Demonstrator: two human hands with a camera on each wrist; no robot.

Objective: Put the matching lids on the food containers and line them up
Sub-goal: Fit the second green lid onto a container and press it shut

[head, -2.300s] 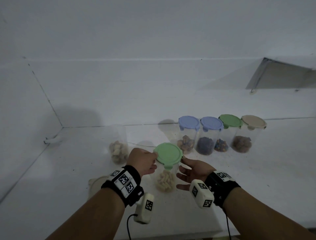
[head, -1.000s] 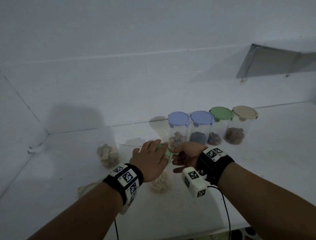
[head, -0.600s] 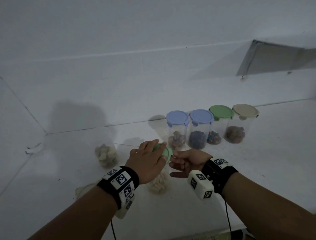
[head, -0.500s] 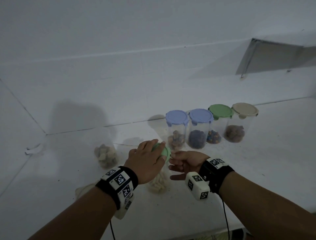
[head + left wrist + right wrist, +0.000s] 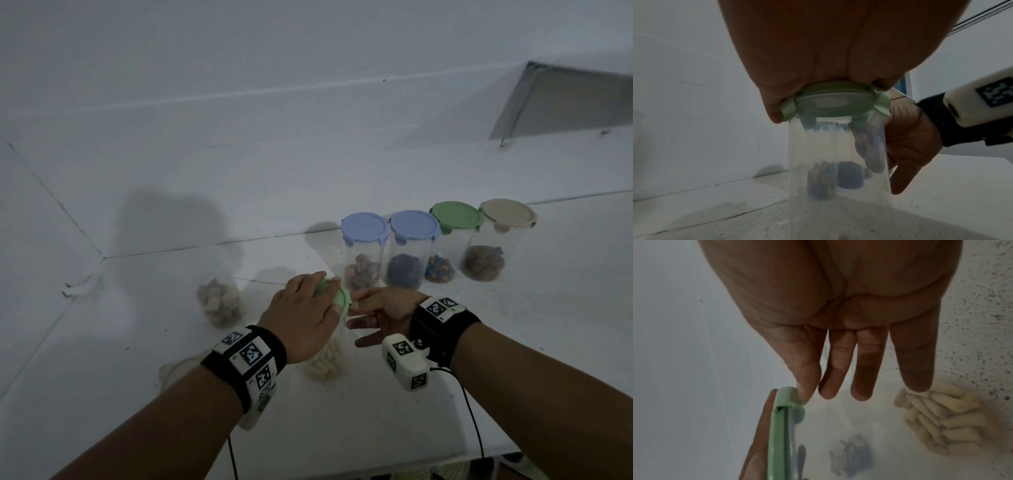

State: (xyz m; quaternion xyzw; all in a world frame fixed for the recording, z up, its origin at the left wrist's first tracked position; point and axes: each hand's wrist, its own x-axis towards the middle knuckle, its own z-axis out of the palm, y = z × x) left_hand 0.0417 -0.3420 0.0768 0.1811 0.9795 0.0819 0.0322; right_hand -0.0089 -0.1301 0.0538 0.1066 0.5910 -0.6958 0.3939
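A clear jar of pale stick snacks [image 5: 325, 363] stands on the white table in front of me. A light green lid [image 5: 339, 298] sits on it. My left hand [image 5: 318, 301] lies flat over the lid, palm and straight fingers pressing down on it. From below, the left wrist view shows that lid [image 5: 834, 102] with its clasp tabs sticking out over the jar [image 5: 834, 162]. My right hand [image 5: 380, 311] is at the lid's right rim, fingers straight. In the right wrist view one fingertip [image 5: 805, 386] presses a tab of the lid [image 5: 780, 426].
Behind stand several lidded jars in a row: two with blue lids [image 5: 364, 228] [image 5: 414, 226], one green [image 5: 455, 216], one beige [image 5: 507, 214]. An uncovered jar of pale cubes [image 5: 219, 305] stands at the left. A beige lid [image 5: 178, 371] lies near my left wrist.
My left hand went from holding the lid's edge to lying flat on top of it. My right hand moved in to the lid's right rim. Little has shifted in the last half second.
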